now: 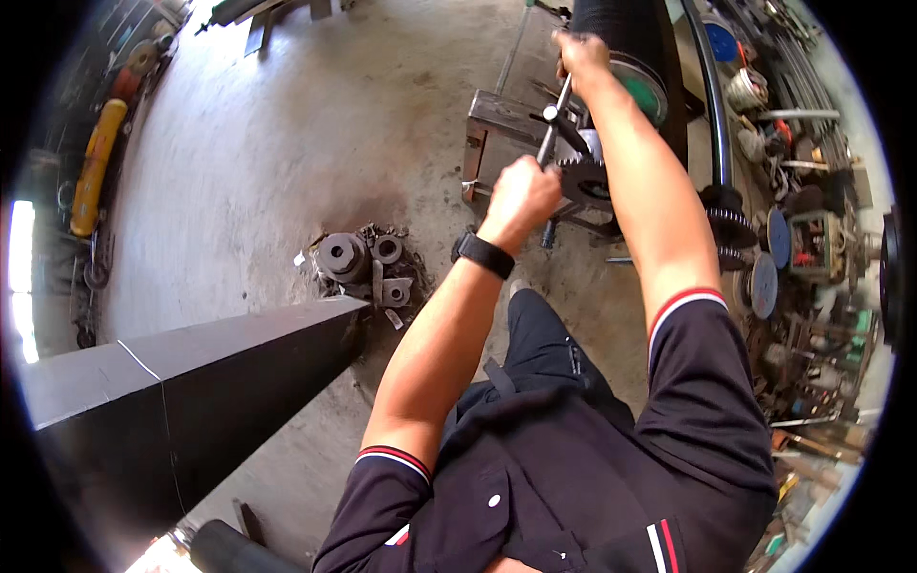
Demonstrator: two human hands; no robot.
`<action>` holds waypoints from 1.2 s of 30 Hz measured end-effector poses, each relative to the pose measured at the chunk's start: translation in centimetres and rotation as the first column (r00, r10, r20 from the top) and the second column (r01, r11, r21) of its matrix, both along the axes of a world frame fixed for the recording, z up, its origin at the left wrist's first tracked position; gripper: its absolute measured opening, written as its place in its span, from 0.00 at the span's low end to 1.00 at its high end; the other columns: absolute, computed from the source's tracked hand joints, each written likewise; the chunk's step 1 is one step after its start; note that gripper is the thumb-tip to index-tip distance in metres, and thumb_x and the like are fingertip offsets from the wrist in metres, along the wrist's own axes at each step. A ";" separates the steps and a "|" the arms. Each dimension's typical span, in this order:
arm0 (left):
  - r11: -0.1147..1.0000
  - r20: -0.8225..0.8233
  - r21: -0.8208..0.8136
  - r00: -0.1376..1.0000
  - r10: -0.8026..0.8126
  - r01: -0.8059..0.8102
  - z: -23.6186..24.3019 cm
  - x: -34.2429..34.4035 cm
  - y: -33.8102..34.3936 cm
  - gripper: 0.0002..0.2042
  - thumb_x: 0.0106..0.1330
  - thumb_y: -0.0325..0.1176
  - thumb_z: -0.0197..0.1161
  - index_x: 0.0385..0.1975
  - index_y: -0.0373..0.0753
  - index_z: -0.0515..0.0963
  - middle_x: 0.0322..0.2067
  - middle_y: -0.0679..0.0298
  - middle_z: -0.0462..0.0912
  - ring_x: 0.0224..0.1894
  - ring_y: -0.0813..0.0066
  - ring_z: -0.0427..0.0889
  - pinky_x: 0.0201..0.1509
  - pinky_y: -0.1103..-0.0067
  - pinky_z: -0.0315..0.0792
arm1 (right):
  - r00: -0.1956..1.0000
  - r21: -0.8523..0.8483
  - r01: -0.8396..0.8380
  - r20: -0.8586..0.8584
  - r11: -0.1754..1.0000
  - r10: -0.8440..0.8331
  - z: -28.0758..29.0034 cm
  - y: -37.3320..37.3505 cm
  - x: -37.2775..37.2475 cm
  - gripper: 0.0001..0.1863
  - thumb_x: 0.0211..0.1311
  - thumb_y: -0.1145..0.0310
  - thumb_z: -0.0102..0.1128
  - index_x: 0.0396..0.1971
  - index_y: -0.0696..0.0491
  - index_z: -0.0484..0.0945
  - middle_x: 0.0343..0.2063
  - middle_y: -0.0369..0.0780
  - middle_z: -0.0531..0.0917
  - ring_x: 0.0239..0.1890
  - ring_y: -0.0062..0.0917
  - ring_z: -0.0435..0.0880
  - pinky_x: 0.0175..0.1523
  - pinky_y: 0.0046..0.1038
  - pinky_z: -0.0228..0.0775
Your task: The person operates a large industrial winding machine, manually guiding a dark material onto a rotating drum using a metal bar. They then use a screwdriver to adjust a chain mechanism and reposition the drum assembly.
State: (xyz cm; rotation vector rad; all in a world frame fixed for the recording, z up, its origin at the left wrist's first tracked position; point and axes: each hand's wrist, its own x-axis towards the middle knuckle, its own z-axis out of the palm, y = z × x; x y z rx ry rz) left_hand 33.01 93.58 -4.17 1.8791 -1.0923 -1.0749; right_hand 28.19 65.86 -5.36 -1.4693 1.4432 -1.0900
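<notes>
Both hands grip one metal T-handle (pixel 550 114), whose crossbar slants up and to the right. My left hand (pixel 523 199) is closed around its near end, with a black watch on the wrist. Higher up, my right hand (pixel 585 55) is closed around the far end. From the middle of the crossbar a dark stem (pixel 572 136) runs down to the right, toward the machine; where it ends is hard to make out. Just below it is a dark toothed gear (pixel 585 181). Behind my right hand lies a large black roller (pixel 616 24) with a green end (pixel 642 95).
A worn metal box frame (pixel 501 119) stands left of the gear. Dark round metal parts (pixel 344 256) sit on the floor beside a long dark beam (pixel 201 372) at the left. Cluttered shelves (pixel 812 239) line the right, and a yellow cylinder (pixel 98 167) lies far left.
</notes>
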 end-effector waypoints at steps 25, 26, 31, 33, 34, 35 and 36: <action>0.628 -0.201 0.008 0.614 0.763 -0.778 -2.9 -3.1 26.2 0.28 0.69 0.46 0.69 0.62 0.36 0.70 0.47 0.58 0.81 0.47 0.69 0.80 0.52 0.71 0.78 | -0.137 0.303 -0.939 0.113 -0.165 0.984 16.4 16.1 8.2 0.39 0.60 0.88 0.52 0.74 0.57 0.61 0.41 0.43 0.84 0.39 0.27 0.85 0.47 0.26 0.79; 0.533 -0.200 -0.194 0.565 0.800 -0.823 -0.1 -2.4 26.6 0.33 0.67 0.43 0.71 0.68 0.38 0.64 0.51 0.57 0.79 0.52 0.67 0.79 0.58 0.69 0.75 | -0.247 0.233 -0.943 -0.020 -0.236 0.969 17.1 17.8 9.0 0.39 0.60 0.88 0.51 0.74 0.55 0.61 0.41 0.43 0.85 0.42 0.28 0.87 0.50 0.26 0.79; 0.507 0.569 -0.770 -0.054 0.821 -0.388 15.1 4.1 33.5 0.50 0.59 0.50 0.75 0.77 0.42 0.52 0.74 0.50 0.59 0.75 0.43 0.56 0.76 0.50 0.53 | -0.675 0.074 -0.697 -0.402 -0.713 0.618 26.9 36.4 13.6 0.36 0.54 0.85 0.51 0.68 0.61 0.64 0.44 0.57 0.83 0.45 0.52 0.84 0.52 0.39 0.77; 0.659 0.791 -0.611 -0.324 0.519 -0.438 19.6 5.6 38.3 0.38 0.61 0.47 0.71 0.73 0.52 0.65 0.73 0.55 0.63 0.75 0.42 0.55 0.75 0.48 0.52 | -0.677 -0.084 -0.582 -0.501 -0.809 0.539 30.4 43.5 15.5 0.33 0.55 0.86 0.50 0.66 0.64 0.64 0.47 0.59 0.80 0.48 0.53 0.81 0.54 0.43 0.75; 0.642 0.790 -0.610 -0.420 0.447 -0.464 22.0 6.2 40.6 0.29 0.63 0.42 0.68 0.66 0.52 0.72 0.69 0.59 0.68 0.73 0.43 0.59 0.74 0.48 0.55 | -0.641 -0.188 -0.537 -0.542 -0.822 0.543 31.6 46.7 16.6 0.32 0.55 0.86 0.50 0.64 0.65 0.65 0.49 0.59 0.77 0.50 0.54 0.79 0.55 0.44 0.75; 0.615 0.768 -0.629 -0.501 0.399 -0.475 23.8 7.3 42.4 0.21 0.65 0.38 0.65 0.60 0.52 0.80 0.66 0.62 0.72 0.71 0.44 0.62 0.73 0.48 0.57 | -0.587 -0.267 -0.497 -0.597 -0.826 0.547 32.5 49.2 18.0 0.30 0.55 0.86 0.49 0.62 0.67 0.66 0.51 0.59 0.75 0.52 0.54 0.77 0.57 0.45 0.74; 0.597 0.746 -0.639 -0.579 0.328 -0.484 25.4 8.5 44.1 0.18 0.65 0.34 0.65 0.56 0.52 0.82 0.58 0.65 0.76 0.65 0.54 0.69 0.72 0.49 0.60 | -0.610 -0.317 -0.437 -0.583 -0.842 0.537 33.5 51.5 19.6 0.28 0.54 0.85 0.52 0.59 0.68 0.68 0.52 0.58 0.71 0.53 0.54 0.76 0.56 0.44 0.74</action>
